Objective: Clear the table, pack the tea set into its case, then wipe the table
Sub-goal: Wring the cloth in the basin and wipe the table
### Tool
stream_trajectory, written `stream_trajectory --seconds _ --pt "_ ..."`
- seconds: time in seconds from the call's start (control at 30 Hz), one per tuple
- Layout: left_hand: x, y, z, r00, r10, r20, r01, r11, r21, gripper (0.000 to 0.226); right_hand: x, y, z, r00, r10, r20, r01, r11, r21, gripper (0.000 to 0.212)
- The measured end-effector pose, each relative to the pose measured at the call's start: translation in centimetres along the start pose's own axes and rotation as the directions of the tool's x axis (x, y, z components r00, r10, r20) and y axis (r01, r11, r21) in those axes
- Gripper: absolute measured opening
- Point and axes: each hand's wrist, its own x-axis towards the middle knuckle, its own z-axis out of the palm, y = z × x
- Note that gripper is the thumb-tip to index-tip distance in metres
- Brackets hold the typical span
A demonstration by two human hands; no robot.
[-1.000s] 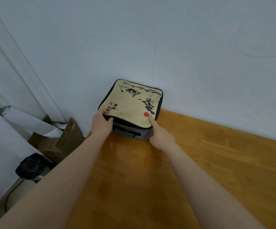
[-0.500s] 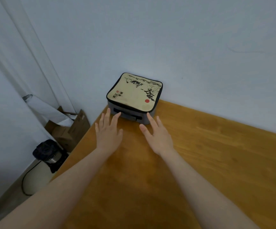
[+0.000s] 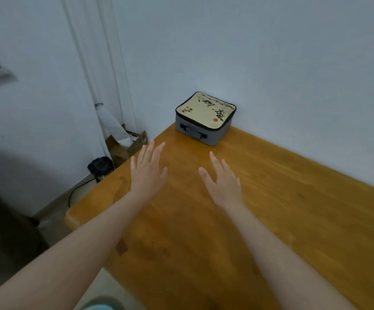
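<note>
1. Head view, my hands: my left hand (image 3: 148,173) and right hand (image 3: 223,184) are both stretched out over the table (image 3: 293,209), palms down and holding nothing. The left fingers (image 3: 152,151) are straight and lie close together, with the thumb held out to the side. The right fingers (image 3: 215,159) are straight too and slightly spread. I cannot tell whether either palm touches the wood or only hovers above it.

2. Head view, the task's thing: the tea set case (image 3: 205,118) sits in the far left corner of the table, against the wall and well apart from both hands. Its lid is down, printed side up, and its carry handle (image 3: 193,133) faces me.

3. Head view, beyond the table: off the far left edge, on the floor, are a cardboard box (image 3: 127,146), a white paper roll (image 3: 112,121) leaning above it, and a dark appliance (image 3: 101,166) with a cord.

4. How far along, as I judge it: no cups, pot or tray show anywhere on the wood, so the clearing and packing look done, with the set presumably inside the closed case.

5. What is left: the wiping. Faint dark marks (image 3: 123,247) show near the left edge close to me. No cloth is in view, so fetching one seems to come first.
</note>
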Motion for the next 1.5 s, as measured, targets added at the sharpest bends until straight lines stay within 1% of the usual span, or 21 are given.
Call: stream_trajectory --seconds 0.13,0.27,0.4,0.5,0.73,0.93,1.07,1.17,1.37,1.43,1.5 --pt "-4.7 -1.1 -3.2 0.996 -0.073 -0.051 0.072 0.997 -0.021 0.067 -4.4 -1.7 0.2 0.995 -0.091 -0.029 0.093 0.992 0.08 0.071" --pt "-10.4 -3.2 -6.4 0.983 -0.169 -0.078 0.165 0.985 -0.053 0.067 -8.4 -4.2 2.2 0.984 -0.178 -0.025 0.18 0.976 0.126 0.071" --pt "-16.0 -6.5 -9.0 0.963 -0.253 -0.089 0.252 0.967 -0.027 0.068 -12.0 -7.5 4.9 0.967 -0.252 0.02 0.246 0.956 0.16 0.071" --pt "-19.8 -9.6 -10.7 0.942 -0.324 -0.087 0.32 0.946 -0.05 0.068 -14.6 -10.4 7.2 0.951 -0.3 0.068 0.283 0.94 0.192 0.071" --pt "-28.0 -16.6 -13.0 0.902 -0.426 -0.067 0.419 0.903 -0.095 0.072 -20.1 -15.6 13.7 0.916 -0.358 0.184 0.324 0.927 0.19 0.073" --pt "-34.7 -23.3 -14.0 0.869 -0.495 0.009 0.491 0.861 -0.131 0.071 -24.8 -18.9 21.1 0.897 -0.342 0.281 0.313 0.939 0.143 0.072" --pt "-39.0 -27.5 -12.7 0.837 -0.541 0.083 0.547 0.824 -0.15 0.071 -27.7 -19.4 26.1 0.894 -0.264 0.362 0.24 0.965 0.111 0.071" --pt "-42.1 -30.0 -10.6 0.814 -0.56 0.152 0.578 0.805 -0.13 0.071 -29.7 -18.8 28.9 0.884 -0.211 0.417 0.19 0.977 0.092 0.07" --pt "-47.4 -31.8 -4.5 0.684 -0.662 0.308 0.72 0.681 -0.134 0.072 -32.2 -15.9 33.7 0.836 -0.198 0.512 0.179 0.98 0.087 0.072" --pt "-48.7 -31.9 -2.3 0.643 -0.693 0.326 0.753 0.651 -0.1 0.072 -32.3 -14.8 35.4 0.812 -0.201 0.548 0.187 0.979 0.082 0.073" --pt "-49.4 -32.0 -0.4 0.628 -0.709 0.32 0.76 0.648 -0.054 0.073 -32.4 -13.8 37.0 0.795 -0.206 0.57 0.211 0.976 0.057 0.073"
